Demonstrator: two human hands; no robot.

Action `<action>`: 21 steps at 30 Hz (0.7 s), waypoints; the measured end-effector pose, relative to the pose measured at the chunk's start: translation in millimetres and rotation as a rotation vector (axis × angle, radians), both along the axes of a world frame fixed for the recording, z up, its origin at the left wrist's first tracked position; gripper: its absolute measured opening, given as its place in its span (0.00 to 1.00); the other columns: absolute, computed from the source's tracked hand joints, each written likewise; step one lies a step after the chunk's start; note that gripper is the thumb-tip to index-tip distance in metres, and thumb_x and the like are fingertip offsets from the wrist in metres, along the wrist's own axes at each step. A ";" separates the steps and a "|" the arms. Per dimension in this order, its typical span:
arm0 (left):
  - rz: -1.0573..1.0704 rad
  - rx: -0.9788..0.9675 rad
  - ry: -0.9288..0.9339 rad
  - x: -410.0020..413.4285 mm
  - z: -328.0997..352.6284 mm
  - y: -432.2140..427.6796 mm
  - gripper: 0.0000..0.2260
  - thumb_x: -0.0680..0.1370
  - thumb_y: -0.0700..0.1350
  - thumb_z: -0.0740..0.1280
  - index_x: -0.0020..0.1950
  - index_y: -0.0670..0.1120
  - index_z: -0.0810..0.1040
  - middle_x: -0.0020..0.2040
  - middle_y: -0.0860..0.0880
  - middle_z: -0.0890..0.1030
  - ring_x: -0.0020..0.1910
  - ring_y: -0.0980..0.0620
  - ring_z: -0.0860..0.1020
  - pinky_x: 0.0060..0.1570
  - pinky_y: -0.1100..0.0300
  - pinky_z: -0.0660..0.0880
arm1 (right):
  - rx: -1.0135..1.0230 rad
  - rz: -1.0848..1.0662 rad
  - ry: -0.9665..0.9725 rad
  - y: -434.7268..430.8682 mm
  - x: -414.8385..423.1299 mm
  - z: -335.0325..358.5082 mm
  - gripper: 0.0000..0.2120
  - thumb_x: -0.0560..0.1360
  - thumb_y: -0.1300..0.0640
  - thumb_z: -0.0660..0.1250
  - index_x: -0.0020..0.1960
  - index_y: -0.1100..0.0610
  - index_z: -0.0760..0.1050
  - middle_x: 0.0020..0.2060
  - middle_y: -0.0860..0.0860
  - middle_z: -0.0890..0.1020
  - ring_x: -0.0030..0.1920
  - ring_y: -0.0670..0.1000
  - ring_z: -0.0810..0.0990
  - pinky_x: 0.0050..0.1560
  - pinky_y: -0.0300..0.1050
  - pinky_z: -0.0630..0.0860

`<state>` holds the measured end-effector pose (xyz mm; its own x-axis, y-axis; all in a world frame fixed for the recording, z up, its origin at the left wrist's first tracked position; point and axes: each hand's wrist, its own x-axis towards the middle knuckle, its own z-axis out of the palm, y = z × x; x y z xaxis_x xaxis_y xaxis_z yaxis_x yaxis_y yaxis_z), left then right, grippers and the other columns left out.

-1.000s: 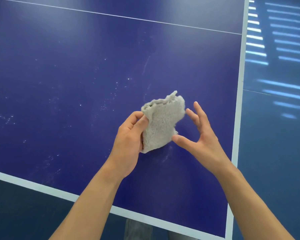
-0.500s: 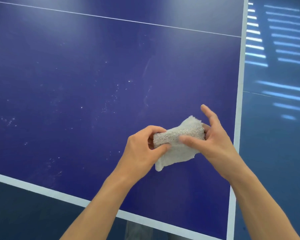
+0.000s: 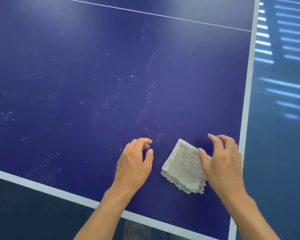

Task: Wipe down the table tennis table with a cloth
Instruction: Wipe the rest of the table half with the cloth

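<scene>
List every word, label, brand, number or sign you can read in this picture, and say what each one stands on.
None: no readable text shows anywhere.
The blue table bears only plain white lines and pale specks.
The grey cloth shows no tag or label.
The floor beside it carries only stripes of light, no writing.

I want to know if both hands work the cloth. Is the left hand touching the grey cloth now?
Apart. The head view shows bare blue table between the left hand and the cloth; its fingers curl loosely and hold nothing.
</scene>
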<state>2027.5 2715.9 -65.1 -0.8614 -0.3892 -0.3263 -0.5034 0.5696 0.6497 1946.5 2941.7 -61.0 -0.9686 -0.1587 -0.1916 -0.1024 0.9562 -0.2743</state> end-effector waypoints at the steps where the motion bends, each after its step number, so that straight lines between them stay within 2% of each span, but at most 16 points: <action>1: 0.023 -0.025 0.030 6.8 -5.6 -1.5 0.10 0.83 0.48 0.65 0.64 0.57 0.76 0.55 0.63 0.77 0.57 0.62 0.74 0.52 0.63 0.75 | -0.004 0.041 0.054 -10.0 9.8 -8.3 0.25 0.82 0.52 0.67 0.75 0.63 0.71 0.71 0.64 0.72 0.72 0.67 0.71 0.72 0.62 0.69; 3: 0.072 -0.052 0.082 21.9 -13.3 -2.2 0.12 0.82 0.44 0.66 0.64 0.55 0.77 0.56 0.63 0.77 0.58 0.61 0.74 0.54 0.65 0.73 | 0.041 0.212 0.017 -31.3 38.9 -28.1 0.30 0.84 0.47 0.58 0.79 0.65 0.65 0.78 0.66 0.64 0.80 0.67 0.61 0.79 0.62 0.59; 5: 0.106 -0.092 0.121 35.9 -18.5 -2.0 0.12 0.81 0.41 0.67 0.64 0.52 0.78 0.57 0.60 0.78 0.58 0.60 0.74 0.58 0.61 0.74 | 0.058 0.394 -0.041 -47.2 73.0 -47.4 0.33 0.84 0.46 0.53 0.81 0.66 0.59 0.81 0.66 0.58 0.82 0.67 0.55 0.79 0.63 0.54; 8: 0.066 -0.188 0.157 55.0 -25.7 -1.9 0.13 0.79 0.37 0.69 0.63 0.49 0.80 0.58 0.54 0.80 0.59 0.54 0.75 0.59 0.54 0.77 | 0.033 0.693 -0.040 -39.2 118.8 -67.5 0.31 0.86 0.46 0.51 0.81 0.65 0.59 0.82 0.64 0.55 0.82 0.65 0.56 0.79 0.62 0.56; 10: 0.011 -0.263 0.155 67.0 -31.9 -4.0 0.13 0.78 0.35 0.69 0.61 0.47 0.81 0.59 0.51 0.80 0.60 0.50 0.76 0.60 0.50 0.77 | 0.038 0.802 -0.032 -19.1 119.5 -71.2 0.30 0.87 0.45 0.50 0.82 0.63 0.60 0.83 0.62 0.55 0.82 0.63 0.57 0.78 0.62 0.58; 12: -0.032 -0.322 0.140 79.2 -37.7 -5.1 0.14 0.76 0.35 0.71 0.60 0.46 0.82 0.60 0.49 0.79 0.62 0.46 0.76 0.61 0.46 0.77 | 0.080 0.671 -0.017 -4.4 93.2 -70.4 0.31 0.86 0.44 0.50 0.82 0.62 0.59 0.83 0.60 0.55 0.83 0.63 0.55 0.79 0.64 0.55; 15: -0.046 -0.379 0.116 96.8 -46.2 -7.8 0.14 0.75 0.35 0.73 0.60 0.45 0.82 0.64 0.46 0.78 0.67 0.42 0.75 0.65 0.39 0.75 | 0.154 0.125 -0.068 -9.8 26.7 -68.9 0.36 0.83 0.40 0.43 0.85 0.59 0.47 0.84 0.59 0.48 0.84 0.61 0.45 0.81 0.66 0.42; 17: -0.034 -0.403 0.120 108.4 -50.0 -10.8 0.12 0.77 0.38 0.69 0.61 0.44 0.82 0.66 0.44 0.77 0.69 0.41 0.74 0.70 0.37 0.71 | 0.130 -0.177 -0.117 -37.6 -3.3 -67.0 0.38 0.81 0.37 0.37 0.85 0.57 0.39 0.84 0.57 0.41 0.83 0.58 0.38 0.80 0.67 0.37; 18: -0.019 -0.411 0.122 113.1 -51.5 -12.9 0.13 0.78 0.41 0.66 0.61 0.44 0.81 0.67 0.44 0.77 0.70 0.41 0.73 0.72 0.37 0.69 | 0.131 -0.209 -0.109 -57.2 -6.1 -67.4 0.38 0.81 0.37 0.37 0.84 0.58 0.36 0.84 0.57 0.39 0.83 0.58 0.37 0.80 0.67 0.38; 19: -0.002 -0.415 0.124 116.8 -52.5 -15.3 0.13 0.79 0.42 0.63 0.62 0.44 0.81 0.67 0.44 0.76 0.70 0.41 0.73 0.73 0.37 0.68 | 0.132 -0.152 -0.089 -77.9 -0.5 -68.0 0.38 0.82 0.38 0.37 0.84 0.58 0.36 0.84 0.57 0.40 0.83 0.59 0.37 0.80 0.67 0.39; 21: 0.036 -0.408 0.145 121.3 -53.4 -21.0 0.15 0.80 0.44 0.60 0.62 0.44 0.81 0.67 0.44 0.76 0.71 0.40 0.73 0.74 0.38 0.66 | 0.130 0.160 -0.011 -111.4 35.5 -72.5 0.37 0.84 0.40 0.43 0.85 0.60 0.40 0.84 0.59 0.43 0.84 0.61 0.41 0.81 0.67 0.42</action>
